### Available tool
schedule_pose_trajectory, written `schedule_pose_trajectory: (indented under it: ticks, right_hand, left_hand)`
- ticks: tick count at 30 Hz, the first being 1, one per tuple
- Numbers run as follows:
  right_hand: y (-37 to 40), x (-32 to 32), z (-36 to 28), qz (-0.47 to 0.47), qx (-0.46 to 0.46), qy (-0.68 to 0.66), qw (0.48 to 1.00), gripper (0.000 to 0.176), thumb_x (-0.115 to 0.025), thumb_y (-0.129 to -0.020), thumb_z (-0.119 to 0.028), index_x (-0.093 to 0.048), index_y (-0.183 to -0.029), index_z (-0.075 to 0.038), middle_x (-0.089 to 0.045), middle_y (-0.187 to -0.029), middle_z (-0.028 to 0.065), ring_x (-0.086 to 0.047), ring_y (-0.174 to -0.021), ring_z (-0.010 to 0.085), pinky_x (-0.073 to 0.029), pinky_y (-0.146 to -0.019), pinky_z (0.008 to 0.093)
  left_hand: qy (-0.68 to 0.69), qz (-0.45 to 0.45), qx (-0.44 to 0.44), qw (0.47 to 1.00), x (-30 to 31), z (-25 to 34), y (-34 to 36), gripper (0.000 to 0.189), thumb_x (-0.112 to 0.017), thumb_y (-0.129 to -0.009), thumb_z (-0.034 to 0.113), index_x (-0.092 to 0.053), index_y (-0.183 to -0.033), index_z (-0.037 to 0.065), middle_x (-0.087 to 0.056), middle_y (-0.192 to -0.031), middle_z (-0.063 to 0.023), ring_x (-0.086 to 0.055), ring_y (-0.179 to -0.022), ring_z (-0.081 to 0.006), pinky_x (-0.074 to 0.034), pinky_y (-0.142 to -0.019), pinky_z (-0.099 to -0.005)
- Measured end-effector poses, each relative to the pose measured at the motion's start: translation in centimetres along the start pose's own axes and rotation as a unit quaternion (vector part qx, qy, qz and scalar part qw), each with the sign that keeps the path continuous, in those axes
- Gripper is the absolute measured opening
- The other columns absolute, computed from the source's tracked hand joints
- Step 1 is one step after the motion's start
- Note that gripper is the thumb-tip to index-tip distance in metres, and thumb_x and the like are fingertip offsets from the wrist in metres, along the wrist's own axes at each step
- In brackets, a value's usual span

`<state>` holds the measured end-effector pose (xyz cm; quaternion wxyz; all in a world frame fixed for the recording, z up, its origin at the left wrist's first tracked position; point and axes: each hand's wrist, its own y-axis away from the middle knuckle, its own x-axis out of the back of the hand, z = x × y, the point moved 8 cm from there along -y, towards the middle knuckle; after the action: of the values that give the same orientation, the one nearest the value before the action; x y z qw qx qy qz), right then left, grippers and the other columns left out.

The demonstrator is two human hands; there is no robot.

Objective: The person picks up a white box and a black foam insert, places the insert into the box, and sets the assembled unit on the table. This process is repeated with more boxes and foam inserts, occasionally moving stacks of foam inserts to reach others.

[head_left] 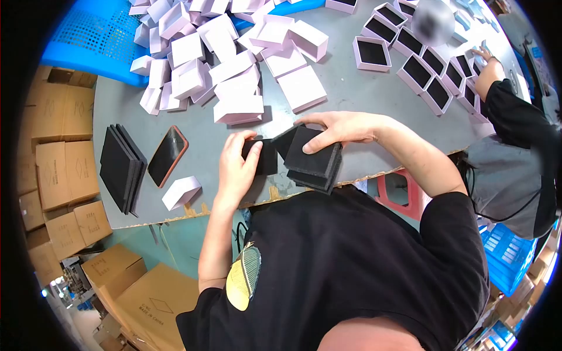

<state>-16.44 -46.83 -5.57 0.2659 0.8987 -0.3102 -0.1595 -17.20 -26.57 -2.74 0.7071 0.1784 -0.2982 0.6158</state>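
Cartons line the far left, beside the grey table. We locate the blue basket at the table's upper left corner. Below it, we find a stack of black sheets lying on the surface near the front left. A phone with a reddish edge lies just right of this stack; a small white box sits below the phone, near the front edge. Above these, we observe a heap of pale boxes, piled at various angles.

At front centre, we note the left hand grasping the left end of a black foam piece between thumb and fingers. Immediately right, the right hand grips a group of black foam blocks, thumb on the upper face and fingers at the far side. We see these blocks above the front table edge, with one piece slanting toward the left hand.

Farther right, we identify open boxes with black interiors grouped on the table. At the right end, a co-worker's hand reaches beside them; we cannot tell whether it holds anything.
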Motion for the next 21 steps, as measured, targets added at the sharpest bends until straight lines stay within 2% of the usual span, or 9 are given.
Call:
schedule_pose_trajectory:
  ticks: [3, 4, 6, 8, 9, 12, 15, 18, 21]
  right_hand:
    - [0.9, 0.8, -1.4, 0.031, 0.019, 0.064, 0.997, 0.097, -0.077, -0.074, -0.044, -0.030, -0.149, -0.003, -0.051, -0.135, 0.0175, -0.058, -0.111, 0.0217, -0.051, -0.084, 0.0328]
    - [1.2, 1.0, -1.3, 0.020, -0.003, 0.030, 0.999, 0.092, -0.077, -0.077, -0.039, -0.032, -0.150, -0.006, -0.041, -0.146, 0.0173, -0.039, -0.134, 0.0254, -0.032, -0.111, 0.0370]
    - [1.6, 1.1, -1.7, 0.017, 0.040, -0.008, 0.999, 0.094, -0.077, -0.075, -0.040, -0.031, -0.150, -0.007, -0.038, -0.149, 0.0169, -0.033, -0.138, 0.0274, -0.025, -0.114, 0.0398]
    - [2.4, 1.4, -1.5, 0.020, 0.055, -0.042, 0.997, 0.099, -0.079, -0.070, -0.042, -0.031, -0.151, -0.008, -0.031, -0.154, 0.0155, -0.022, -0.145, 0.0274, -0.014, -0.118, 0.0423]
    - [3.1, 1.7, -1.7, 0.023, 0.076, -0.043, 0.996, 0.100, -0.079, -0.070, -0.042, -0.032, -0.151, -0.008, -0.032, -0.153, 0.0156, -0.022, -0.145, 0.0268, -0.013, -0.118, 0.0415]
    - [5.2, 3.5, -1.8, 0.040, 0.145, -0.059, 0.987, 0.099, -0.079, -0.067, -0.043, -0.036, -0.147, -0.003, -0.035, -0.151, 0.0155, -0.025, -0.143, 0.0242, -0.010, -0.118, 0.0375]
    - [6.8, 5.7, 0.7, 0.034, 0.072, -0.050, 0.996, 0.079, -0.080, -0.069, -0.028, -0.049, -0.137, -0.001, -0.057, -0.130, 0.0100, -0.053, -0.118, 0.0182, -0.038, -0.105, 0.0320]
    - [6.2, 6.6, 1.2, 0.099, 0.061, 0.027, 0.993, 0.067, -0.078, -0.073, -0.021, -0.055, -0.132, -0.001, -0.062, -0.120, 0.0067, -0.058, -0.107, 0.0146, -0.045, -0.096, 0.0293]
    - [4.1, 5.4, 0.2, 0.092, 0.134, 0.120, 0.979, 0.061, -0.077, -0.077, -0.026, -0.057, -0.131, -0.006, -0.061, -0.118, 0.0060, -0.060, -0.101, 0.0170, -0.047, -0.091, 0.0309]
  left_hand:
    - [-0.061, 0.051, -0.064, 0.995, 2.1, 1.8, 0.5, 0.020, -0.068, -0.085, 0.009, -0.064, -0.103, 0.001, -0.064, -0.101, -0.0134, -0.062, -0.096, -0.0304, -0.049, -0.084, -0.0364]
    - [-0.108, 0.083, -0.121, 0.983, 4.0, 3.4, 1.4, 0.022, -0.070, -0.081, 0.007, -0.065, -0.103, 0.001, -0.064, -0.103, -0.0125, -0.061, -0.096, -0.0309, -0.048, -0.085, -0.0380]
    - [-0.250, 0.121, -0.168, 0.946, 8.1, 5.6, 3.6, 0.037, -0.063, -0.071, -0.001, -0.063, -0.107, 0.004, -0.061, -0.113, -0.0136, -0.055, -0.107, -0.0347, -0.041, -0.096, -0.0460]
    - [-0.410, 0.068, -0.025, 0.909, 11.2, 3.6, 4.8, 0.053, -0.063, -0.067, 0.003, -0.058, -0.120, 0.006, -0.048, -0.135, -0.0167, -0.039, -0.130, -0.0415, -0.032, -0.105, -0.0559]
    - [-0.469, 0.036, 0.059, 0.881, 12.2, 1.7, 5.9, 0.055, -0.060, -0.071, 0.000, -0.056, -0.126, 0.007, -0.043, -0.140, -0.0175, -0.040, -0.131, -0.0430, -0.035, -0.105, -0.0535]
    - [-0.340, 0.009, 0.172, 0.924, 13.7, -3.7, 7.8, 0.055, -0.052, -0.079, -0.008, -0.053, -0.132, 0.007, -0.050, -0.134, -0.0206, -0.050, -0.122, -0.0391, -0.041, -0.101, -0.0452]
    - [-0.257, 0.002, 0.177, 0.950, 13.2, -4.8, 6.8, 0.052, -0.047, -0.083, -0.010, -0.050, -0.133, 0.003, -0.056, -0.125, -0.0223, -0.057, -0.115, -0.0357, -0.044, -0.098, -0.0402]
    - [-0.174, -0.045, 0.131, 0.975, 10.8, -5.3, 3.5, 0.046, -0.050, -0.086, -0.004, -0.048, -0.132, -0.003, -0.059, -0.118, -0.0223, -0.060, -0.109, -0.0337, -0.046, -0.094, -0.0387]
    - [-0.143, -0.116, 0.171, 0.968, 6.6, -3.4, -0.6, 0.045, -0.055, -0.087, 0.003, -0.049, -0.131, -0.003, -0.059, -0.118, -0.0213, -0.060, -0.105, -0.0331, -0.047, -0.090, -0.0390]
